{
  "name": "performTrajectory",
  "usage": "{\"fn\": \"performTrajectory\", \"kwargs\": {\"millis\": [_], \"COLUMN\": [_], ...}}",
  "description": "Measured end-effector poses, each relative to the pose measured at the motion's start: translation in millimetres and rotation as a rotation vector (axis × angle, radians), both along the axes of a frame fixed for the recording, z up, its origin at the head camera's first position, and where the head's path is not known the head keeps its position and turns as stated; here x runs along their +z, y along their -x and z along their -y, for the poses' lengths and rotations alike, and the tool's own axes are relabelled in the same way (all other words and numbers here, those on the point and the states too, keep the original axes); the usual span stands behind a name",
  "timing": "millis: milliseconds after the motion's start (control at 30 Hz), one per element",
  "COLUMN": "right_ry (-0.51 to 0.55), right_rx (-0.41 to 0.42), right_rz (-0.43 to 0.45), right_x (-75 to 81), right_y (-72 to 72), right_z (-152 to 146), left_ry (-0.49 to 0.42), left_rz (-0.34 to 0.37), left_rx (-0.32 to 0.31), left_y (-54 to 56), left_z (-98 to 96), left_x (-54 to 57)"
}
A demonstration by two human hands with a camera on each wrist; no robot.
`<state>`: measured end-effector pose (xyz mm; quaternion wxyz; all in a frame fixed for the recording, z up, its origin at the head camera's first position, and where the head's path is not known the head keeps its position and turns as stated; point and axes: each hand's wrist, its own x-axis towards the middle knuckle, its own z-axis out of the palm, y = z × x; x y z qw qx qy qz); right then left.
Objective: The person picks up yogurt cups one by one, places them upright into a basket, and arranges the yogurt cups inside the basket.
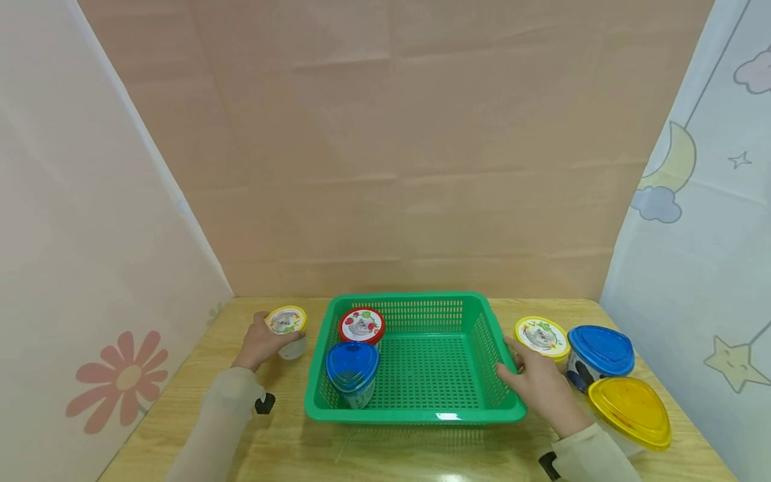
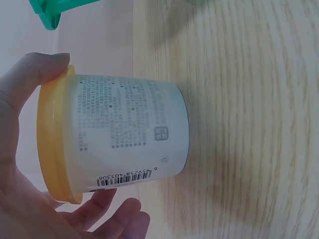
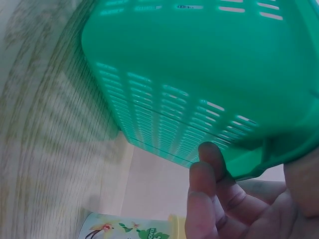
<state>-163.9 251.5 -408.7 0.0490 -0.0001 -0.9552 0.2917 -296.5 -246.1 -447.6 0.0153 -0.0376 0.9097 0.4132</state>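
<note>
My left hand (image 1: 260, 344), spread lid-wide, grips the round white yellow-lidded tub (image 2: 114, 132), best kept upright; my right hand (image 1: 540, 385) holds the rectangular green plastic basket (image 1: 409, 416) by its rim.

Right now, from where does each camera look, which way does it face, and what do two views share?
Head: worn on the head, it looks forward and down at the green basket on the table; left hand, right hand and sleeves show.
Left wrist: on the left wrist, it faces the yellow-lidded tub, seen sideways; the left hand shows, gripping it.
Right wrist: on the right wrist, it faces the basket's outer side; the right hand shows, holding it.
Shared: head and left wrist both show the gripped tub.
</note>
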Motion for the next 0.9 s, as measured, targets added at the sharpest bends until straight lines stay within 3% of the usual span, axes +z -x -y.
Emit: {"fn": "performTrajectory", "kwargs": {"millis": [900], "right_ry": [0.007], "right_rx": [0.001], "right_rz": [0.011], "right_x": [3.0], "right_y": [-0.9], "right_z": [0.5], "left_ry": [-0.012], "left_rz": [-0.010], "left_rx": [-0.025], "left_y": [-1.8], "left_z": [3.0], "left_x": [3.9]}}
